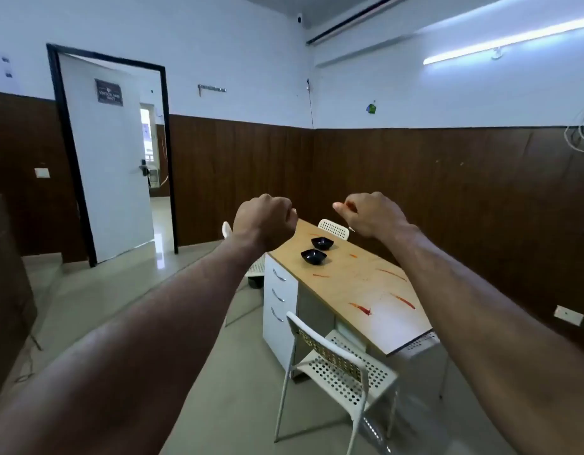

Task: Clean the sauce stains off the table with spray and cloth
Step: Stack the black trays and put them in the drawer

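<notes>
Both hands are raised in front of the person, well short of the light wooden worktop (343,280). The left hand (264,221) is curled into a closed fist with nothing showing in it. The right hand (372,215) is also curled, with one digit poking out; a pale sliver shows at its lower edge, and I cannot tell whether it holds anything. Neither a spray bottle nor a cloth is in view, so both must be fetched first. The red sauce streaks (361,308) lie scattered along the worktop, the heaviest near its close end and fainter ones further up. They look thin and smeared, probably tacky or part-dried, so they should need wetting before they lift. The surface seems smooth and hard, which would let a soft cloth glide across it. Two small black square bowls (313,256) stand close together toward the far end, near some of the marks; they look light and would likely slide if bumped while wiping. A white perforated metal chair (343,366) stands against the near side and blocks the closest approach. Another white chair (333,228) sits at the far end, and a white door (110,159) stands ajar on the left.
</notes>
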